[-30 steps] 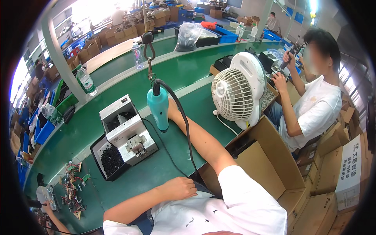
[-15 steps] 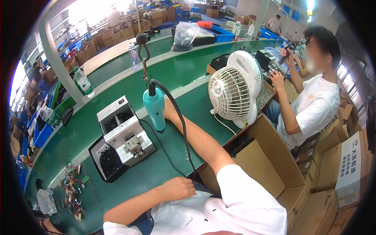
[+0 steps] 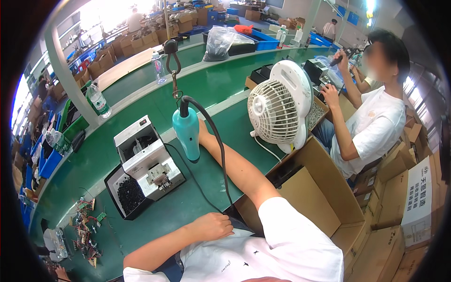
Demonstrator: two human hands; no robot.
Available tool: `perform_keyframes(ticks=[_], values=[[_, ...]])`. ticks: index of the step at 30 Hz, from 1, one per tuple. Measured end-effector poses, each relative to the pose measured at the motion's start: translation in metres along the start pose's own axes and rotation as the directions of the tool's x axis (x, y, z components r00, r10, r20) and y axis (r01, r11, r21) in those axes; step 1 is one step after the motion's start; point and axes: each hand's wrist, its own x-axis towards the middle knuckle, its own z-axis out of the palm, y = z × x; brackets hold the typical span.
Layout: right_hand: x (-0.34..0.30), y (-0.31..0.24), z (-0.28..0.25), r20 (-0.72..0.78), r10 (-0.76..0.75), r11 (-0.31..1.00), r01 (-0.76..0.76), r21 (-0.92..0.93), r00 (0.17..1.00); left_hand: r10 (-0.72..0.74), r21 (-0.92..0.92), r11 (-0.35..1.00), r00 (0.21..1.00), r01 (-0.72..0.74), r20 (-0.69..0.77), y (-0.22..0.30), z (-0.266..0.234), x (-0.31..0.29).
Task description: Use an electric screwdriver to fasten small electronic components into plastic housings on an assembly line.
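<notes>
A teal electric screwdriver (image 3: 186,134) hangs tip down from a metal hook (image 3: 174,66), its black cable looping to the right. My right hand (image 3: 202,132) is beside and behind it, mostly hidden; whether it touches the tool cannot be seen. My left hand (image 3: 213,226) lies curled by the table's near edge, close to my body; anything inside it is hidden. Left of the screwdriver stands a white screw-feeder-like machine (image 3: 148,157). Adjoining it is a black tray (image 3: 136,209) of small black parts.
A white fan (image 3: 277,108) stands right, behind an open cardboard box (image 3: 324,197). Wired circuit boards (image 3: 86,230) lie at the left. Bottles (image 3: 99,101) stand along the green bench (image 3: 211,80). A co-worker (image 3: 371,108) sits at the right, holding a dark tool.
The view has shifted slightly. The teal screwdriver has moved slightly, and my right hand remains behind it. My left hand stays put. The co-worker's dark tool has tilted.
</notes>
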Motion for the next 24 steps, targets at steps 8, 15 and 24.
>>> perform_keyframes(ticks=[8,15,24], values=[[0.002,0.004,0.001,0.092,0.044,0.999,-0.042,-0.024,0.995,-0.015,-0.012,1.000,1.000,0.015,-0.003,0.000,0.002,-0.001],[0.003,0.002,0.004,0.112,0.041,0.993,-0.027,-0.116,0.993,-0.010,-0.005,1.000,1.000,0.010,0.006,0.000,0.001,-0.001],[0.003,-0.005,0.001,0.151,0.074,0.997,-0.069,-0.039,0.986,-0.022,-0.008,1.000,1.000,0.022,0.004,0.001,-0.001,-0.002]])
